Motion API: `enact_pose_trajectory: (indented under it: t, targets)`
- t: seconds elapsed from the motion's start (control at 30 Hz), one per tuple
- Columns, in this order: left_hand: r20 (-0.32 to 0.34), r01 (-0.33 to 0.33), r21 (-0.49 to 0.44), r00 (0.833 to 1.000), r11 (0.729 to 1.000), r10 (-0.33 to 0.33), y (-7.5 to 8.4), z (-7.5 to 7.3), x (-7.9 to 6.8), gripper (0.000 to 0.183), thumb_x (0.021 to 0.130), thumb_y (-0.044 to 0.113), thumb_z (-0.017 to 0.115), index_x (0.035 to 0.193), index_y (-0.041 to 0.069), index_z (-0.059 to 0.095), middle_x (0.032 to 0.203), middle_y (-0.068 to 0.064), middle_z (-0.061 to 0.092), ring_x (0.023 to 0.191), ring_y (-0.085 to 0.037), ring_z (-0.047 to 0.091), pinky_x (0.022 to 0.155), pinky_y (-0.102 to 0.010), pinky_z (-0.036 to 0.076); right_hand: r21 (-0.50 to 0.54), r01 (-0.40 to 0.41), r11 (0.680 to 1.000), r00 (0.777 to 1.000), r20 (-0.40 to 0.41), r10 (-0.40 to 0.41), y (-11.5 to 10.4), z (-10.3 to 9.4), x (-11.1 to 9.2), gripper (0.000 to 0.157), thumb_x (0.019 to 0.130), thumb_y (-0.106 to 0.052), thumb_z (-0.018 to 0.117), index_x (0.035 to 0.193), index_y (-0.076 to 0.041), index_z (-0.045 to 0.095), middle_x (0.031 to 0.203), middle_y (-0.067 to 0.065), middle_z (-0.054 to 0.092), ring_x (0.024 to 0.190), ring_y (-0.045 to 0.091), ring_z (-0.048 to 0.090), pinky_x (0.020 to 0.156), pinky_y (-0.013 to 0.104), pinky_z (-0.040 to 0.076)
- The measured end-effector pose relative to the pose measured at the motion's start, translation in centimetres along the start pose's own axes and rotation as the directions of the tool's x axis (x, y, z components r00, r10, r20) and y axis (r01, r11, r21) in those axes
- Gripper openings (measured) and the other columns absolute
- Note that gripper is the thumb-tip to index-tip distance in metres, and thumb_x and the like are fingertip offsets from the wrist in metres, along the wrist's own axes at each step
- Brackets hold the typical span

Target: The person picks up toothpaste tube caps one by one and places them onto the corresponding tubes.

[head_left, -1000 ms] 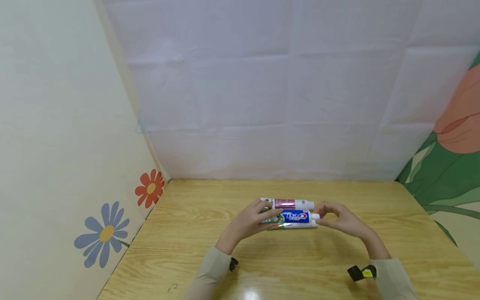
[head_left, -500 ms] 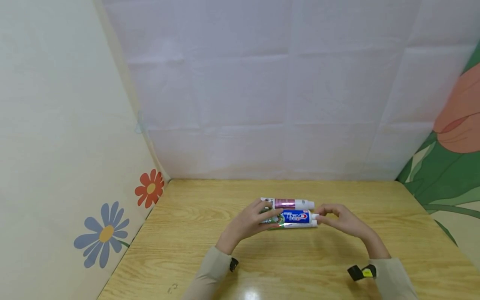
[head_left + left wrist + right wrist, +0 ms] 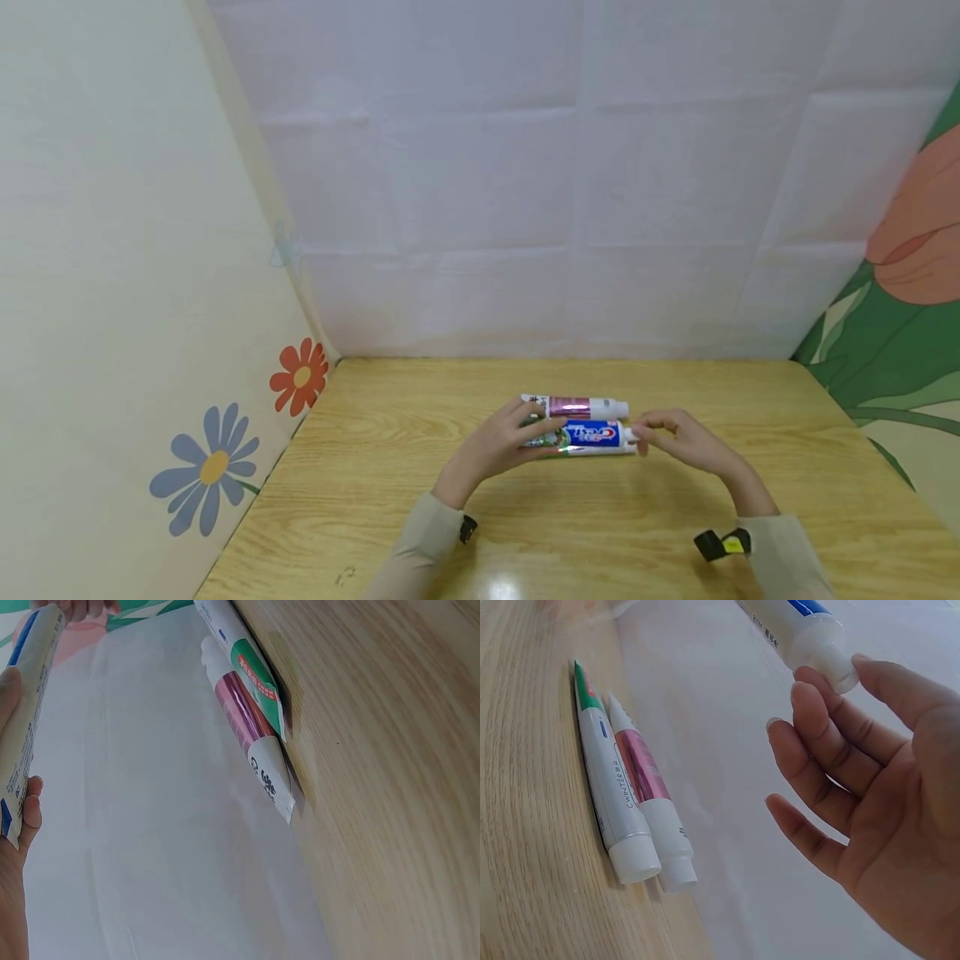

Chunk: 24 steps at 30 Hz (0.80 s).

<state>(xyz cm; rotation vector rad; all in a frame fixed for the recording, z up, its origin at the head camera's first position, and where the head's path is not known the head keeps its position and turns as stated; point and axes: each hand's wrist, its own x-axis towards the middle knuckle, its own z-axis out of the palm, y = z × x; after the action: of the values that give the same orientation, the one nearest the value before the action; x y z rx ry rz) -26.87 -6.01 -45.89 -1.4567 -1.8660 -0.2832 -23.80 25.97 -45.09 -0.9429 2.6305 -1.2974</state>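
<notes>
A blue and white toothpaste tube [image 3: 592, 433] is held above the table in my left hand [image 3: 491, 442], its cap end to the right. My left fingers and thumb grip its tail half, as the left wrist view also shows on the pale back of the tube [image 3: 34, 697]. At the other end, my right hand [image 3: 693, 443] pinches the white cap [image 3: 836, 666] between thumb and index finger. The other right fingers are bent and hold nothing. Below lie a pink and white tube [image 3: 646, 769] and a green and white tube [image 3: 613, 780], side by side.
The wood-grain table [image 3: 360, 500] meets a white cloth backdrop [image 3: 480, 300] behind. A wall with painted flowers [image 3: 213, 467] stands on the left, and another with a large painted flower [image 3: 922, 250] on the right. Black straps [image 3: 723, 545] sit at the wrists.
My right fingers have shifted and turned slightly at the cap, with one fingertip now showing lower beside it. The left hand and the held tube stay nearly still; the two lying tubes have not moved.
</notes>
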Motion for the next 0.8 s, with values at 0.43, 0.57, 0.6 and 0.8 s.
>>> enact_pose_trajectory:
  t: [0.43,0.57,0.6,0.8]
  targets:
    - [-0.003,0.009,-0.001,1.0,1.0,-0.009,-0.13,0.09,-0.1,0.044,0.083,0.036,0.068,0.122,0.019,0.061,0.102,-0.001,0.056,0.079,-0.008,0.046,0.069,-0.016,0.041,0.038,0.025,0.999,1.0,0.014,-0.025,0.22,-0.04,0.04,0.03,0.1,-0.016,0.041,0.079,-0.007,0.061,0.076,-0.001,0.062,0.075,0.013,0.057,0.069,0.031,0.044]
    - [0.001,0.009,0.003,1.0,1.0,-0.009,-0.13,0.02,-0.07,0.044,0.083,0.037,0.067,0.122,0.019,0.061,0.104,-0.002,0.056,0.08,-0.008,0.047,0.069,-0.016,0.041,0.029,0.002,1.0,1.0,0.005,-0.002,0.31,-0.03,0.03,0.024,0.1,-0.018,0.042,0.088,-0.013,0.063,0.08,-0.002,0.063,0.079,0.012,0.058,0.073,0.032,0.045]
    - [0.003,0.009,0.004,1.0,1.0,-0.009,-0.14,0.03,-0.09,0.044,0.082,0.037,0.068,0.122,0.019,0.061,0.104,-0.002,0.056,0.08,-0.008,0.047,0.069,-0.016,0.041,0.026,-0.008,1.0,1.0,0.002,0.008,0.31,-0.01,0.03,0.022,0.099,-0.019,0.043,0.09,-0.015,0.063,0.081,-0.002,0.063,0.081,0.012,0.058,0.074,0.033,0.045]
    - [0.017,0.018,0.001,1.0,1.0,-0.018,-0.15,0.06,-0.19,0.048,0.077,0.032,0.074,0.122,0.018,0.061,0.104,-0.002,0.055,0.08,-0.008,0.046,0.068,-0.016,0.041,0.025,-0.046,0.999,0.998,-0.041,0.047,-0.01,0.26,-0.06,0.014,0.095,-0.025,0.053,0.102,-0.021,0.064,0.091,-0.003,0.064,0.086,0.012,0.057,0.08,0.044,0.041]
